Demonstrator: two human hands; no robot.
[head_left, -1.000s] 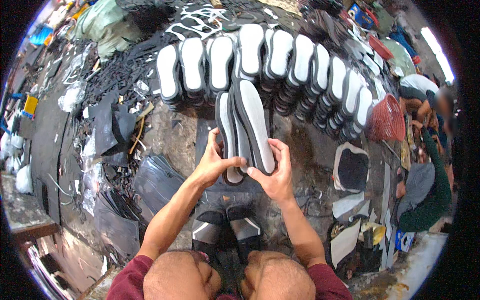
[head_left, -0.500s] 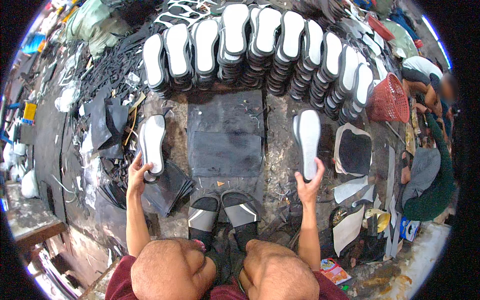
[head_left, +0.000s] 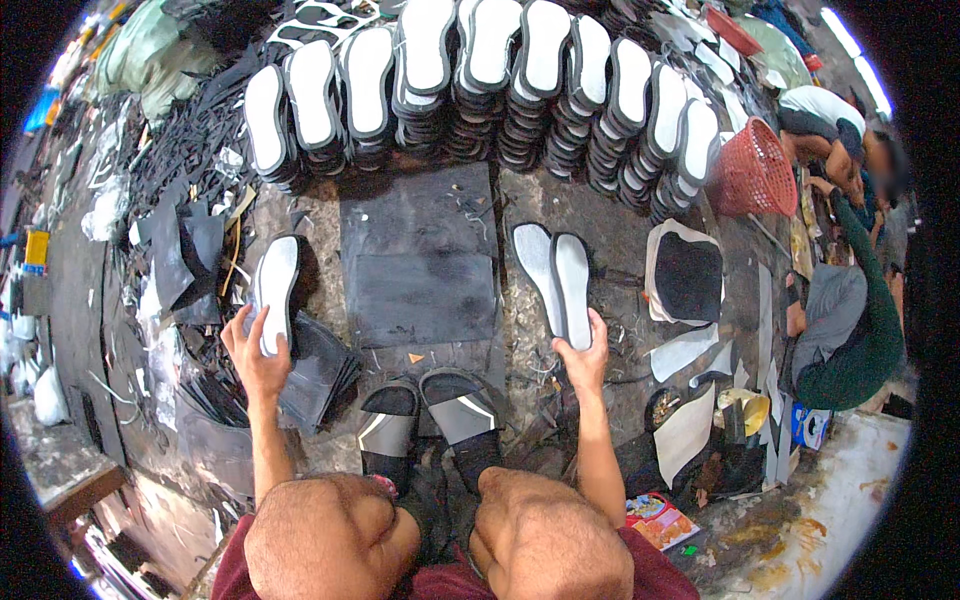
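Nearby, printed packet (head_left: 662,522); right hand (head_left: 586,357) grips white sole (head_left: 572,285)

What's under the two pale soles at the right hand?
The stained floor shows around the soles and the right hand; the patch directly beneath them is covered. Whether the soles touch it isn't clear.

Bare hands (head_left: 585,362) on white-topped soles (head_left: 572,285), arc of sole stacks (head_left: 489,45) beyond, red basket (head_left: 750,178) at right

Red perforated basket (head_left: 752,172) at right, near a bent-over person (head_left: 825,108); pale green sack (head_left: 152,50) at upper left, near black scraps (head_left: 188,125).
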